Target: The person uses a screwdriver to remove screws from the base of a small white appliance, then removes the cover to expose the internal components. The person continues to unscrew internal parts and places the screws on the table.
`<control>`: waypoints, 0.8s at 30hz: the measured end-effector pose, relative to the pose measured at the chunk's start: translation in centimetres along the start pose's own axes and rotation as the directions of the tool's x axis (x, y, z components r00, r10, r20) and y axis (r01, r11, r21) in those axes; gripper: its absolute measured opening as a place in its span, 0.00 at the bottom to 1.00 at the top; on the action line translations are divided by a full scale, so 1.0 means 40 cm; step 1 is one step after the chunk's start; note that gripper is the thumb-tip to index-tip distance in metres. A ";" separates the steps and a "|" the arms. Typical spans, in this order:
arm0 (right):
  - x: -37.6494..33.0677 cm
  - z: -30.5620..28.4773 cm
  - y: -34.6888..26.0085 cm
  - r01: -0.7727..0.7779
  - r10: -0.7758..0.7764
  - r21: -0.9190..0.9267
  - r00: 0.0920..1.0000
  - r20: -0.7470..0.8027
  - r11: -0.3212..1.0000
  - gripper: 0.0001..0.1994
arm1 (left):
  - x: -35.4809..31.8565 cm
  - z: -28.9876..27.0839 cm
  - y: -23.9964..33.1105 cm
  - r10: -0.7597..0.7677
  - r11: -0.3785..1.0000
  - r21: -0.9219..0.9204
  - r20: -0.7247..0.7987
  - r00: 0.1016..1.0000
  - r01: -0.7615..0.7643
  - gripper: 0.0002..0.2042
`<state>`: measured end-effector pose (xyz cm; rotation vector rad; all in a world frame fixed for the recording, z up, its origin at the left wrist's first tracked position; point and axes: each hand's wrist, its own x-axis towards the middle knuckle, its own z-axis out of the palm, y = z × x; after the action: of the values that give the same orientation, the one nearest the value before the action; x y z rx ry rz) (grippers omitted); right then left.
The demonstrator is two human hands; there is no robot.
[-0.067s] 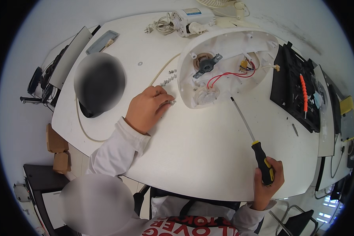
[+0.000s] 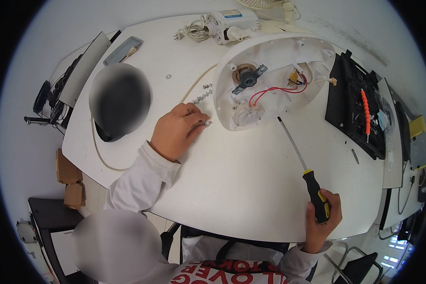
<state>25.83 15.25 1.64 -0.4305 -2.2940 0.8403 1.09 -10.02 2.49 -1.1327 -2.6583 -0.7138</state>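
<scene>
Compared with the frame a moment earlier, nothing has visibly moved: both hands and the tool sit in the same places. The left hand (image 2: 175, 131) rests palm-down on the white table (image 2: 232, 189), its fingertips drawn together on a small screw (image 2: 206, 123) just left of the white housing (image 2: 270, 75); whether the screw is actually pinched cannot be told. More loose screws (image 2: 201, 97) lie in a short row a little farther away, beside a cream cable (image 2: 194, 87). The right hand (image 2: 322, 215) is at the near right edge of the table, fingers wrapped tightly round the black-and-yellow handle of a screwdriver (image 2: 300, 158). Its shaft slants up and left, the tip stopping just short of the housing's near rim. The housing lies open side up, red wires (image 2: 270, 92) and a grey bracket (image 2: 247, 77) exposed. A black panel (image 2: 352, 109) lies to its right. Between the two hands the tabletop offers open room
</scene>
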 end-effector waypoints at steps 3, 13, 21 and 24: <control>-0.001 -0.001 0.002 -0.004 0.004 0.005 1.000 -0.001 1.000 0.18 | 0.001 -0.004 -0.002 -0.012 1.000 -0.013 0.007 1.000 0.012 0.10; -0.004 0.000 0.005 -0.016 0.016 0.008 1.000 -0.002 1.000 0.18 | 0.002 0.000 0.000 0.007 1.000 -0.028 0.005 1.000 -0.007 0.10; -0.004 -0.001 0.005 -0.016 0.016 0.013 1.000 0.002 1.000 0.18 | 0.005 -0.005 0.005 0.032 0.999 -0.014 -0.002 0.999 -0.032 0.11; -0.004 -0.001 0.003 -0.013 0.013 0.006 1.000 0.003 1.000 0.18 | 0.004 -0.002 0.001 0.052 0.998 -0.028 -0.002 0.999 -0.052 0.11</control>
<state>25.98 15.29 1.51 -0.4423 -2.2933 0.8552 1.01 -9.94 2.63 -1.2039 -2.6152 -0.7437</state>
